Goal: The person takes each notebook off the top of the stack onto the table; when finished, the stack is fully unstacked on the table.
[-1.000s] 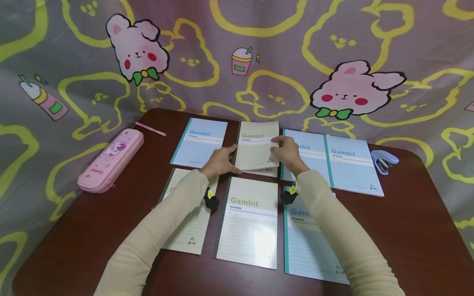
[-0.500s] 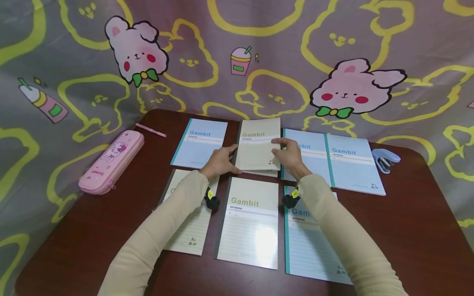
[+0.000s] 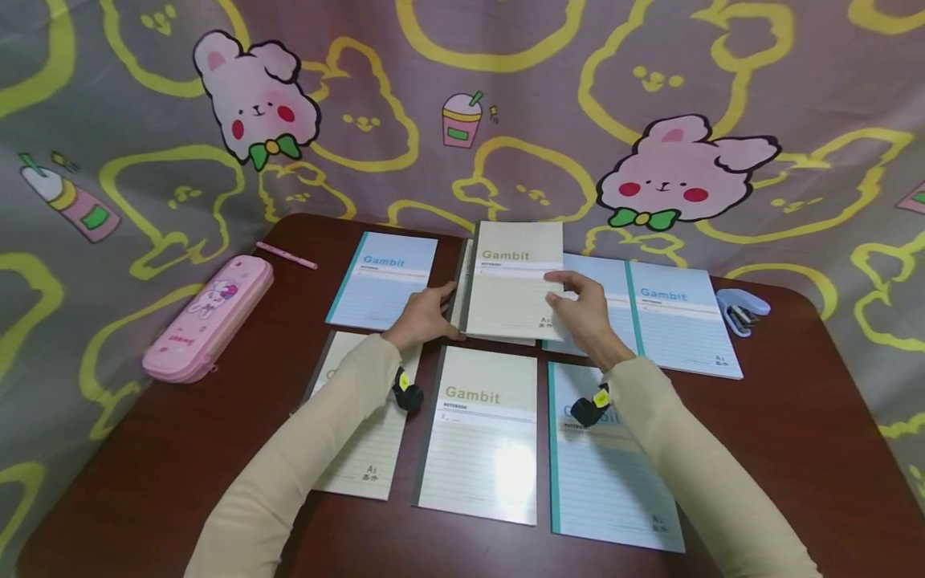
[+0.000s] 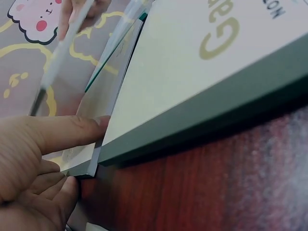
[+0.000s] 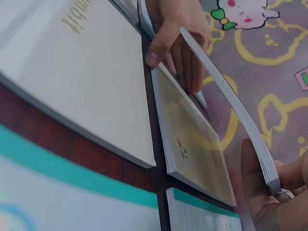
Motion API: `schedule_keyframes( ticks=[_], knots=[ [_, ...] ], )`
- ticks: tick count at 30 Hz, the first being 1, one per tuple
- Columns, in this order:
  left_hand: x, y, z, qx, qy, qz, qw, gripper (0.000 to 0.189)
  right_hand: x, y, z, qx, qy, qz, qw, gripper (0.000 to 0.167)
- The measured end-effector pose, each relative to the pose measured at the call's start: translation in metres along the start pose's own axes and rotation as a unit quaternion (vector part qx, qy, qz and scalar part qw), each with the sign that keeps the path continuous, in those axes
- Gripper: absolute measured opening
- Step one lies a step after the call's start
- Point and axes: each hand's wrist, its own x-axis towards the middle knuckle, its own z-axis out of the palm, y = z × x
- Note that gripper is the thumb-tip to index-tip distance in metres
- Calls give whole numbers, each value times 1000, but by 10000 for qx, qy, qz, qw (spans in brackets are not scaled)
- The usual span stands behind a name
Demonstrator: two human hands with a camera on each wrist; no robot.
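My right hand pinches the right edge of a cream Gambit notebook, raised and tilted above another cream notebook on the table. In the right wrist view, the raised one shows nearly edge-on, thumb on one side and fingers on the other. My left hand stays at the lower notebook's near left corner. Its thumb lies straight along the near edge, and its fingers reach along the dark spine. The raised notebook covers most of the lower one in the head view.
Blue notebooks lie left and right of the pair. A nearer row holds two cream notebooks and a blue one. A pink pencil case and pink pen lie left; a light blue stapler sits right. A patterned curtain hangs behind.
My right hand has lifted the top cream notebook and moved it to the right, uncovering the lower one's spine. My left hand has kept its place at the corner.
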Motion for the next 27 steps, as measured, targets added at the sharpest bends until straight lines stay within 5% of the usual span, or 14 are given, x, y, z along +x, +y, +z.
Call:
schedule_keyframes(
  ticks=[13,27],
  knots=[
    [0,-1,0,104,56,6,9999,105,-60,11,-50,-207,-505,188,9983,35],
    [-2,-1,-1,0,-39,-17,10000,103,-134,49,-117,-642,-460,179,9967,39]
  ],
)
